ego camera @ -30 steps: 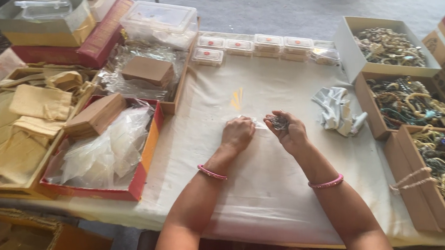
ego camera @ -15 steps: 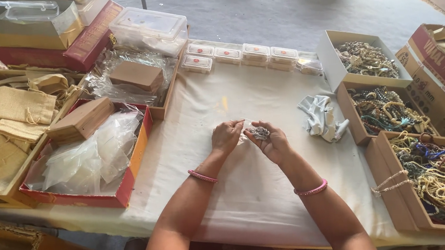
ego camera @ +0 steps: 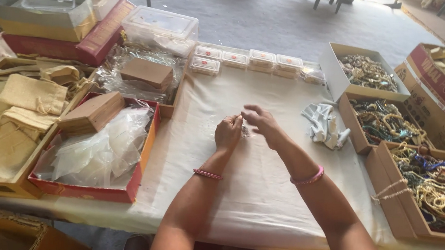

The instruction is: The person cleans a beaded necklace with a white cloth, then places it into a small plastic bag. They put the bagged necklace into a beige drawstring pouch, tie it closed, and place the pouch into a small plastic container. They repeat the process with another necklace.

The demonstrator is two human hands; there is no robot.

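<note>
Your forearms reach out over the white cloth on the table (ego camera: 251,203), a pink bangle on each wrist. Your left hand (ego camera: 228,133) is curled, fingertips pinched on a small beaded piece (ego camera: 245,130) held between both hands just above the cloth; your right hand (ego camera: 262,124) meets it with fingers loosely spread. The piece looks light, limp and slippery, likely delicate, so grip it by the strand near its end. Beyond lie a crumpled grey cloth (ego camera: 324,125) and open boxes of beaded jewellery (ego camera: 389,124).
</note>
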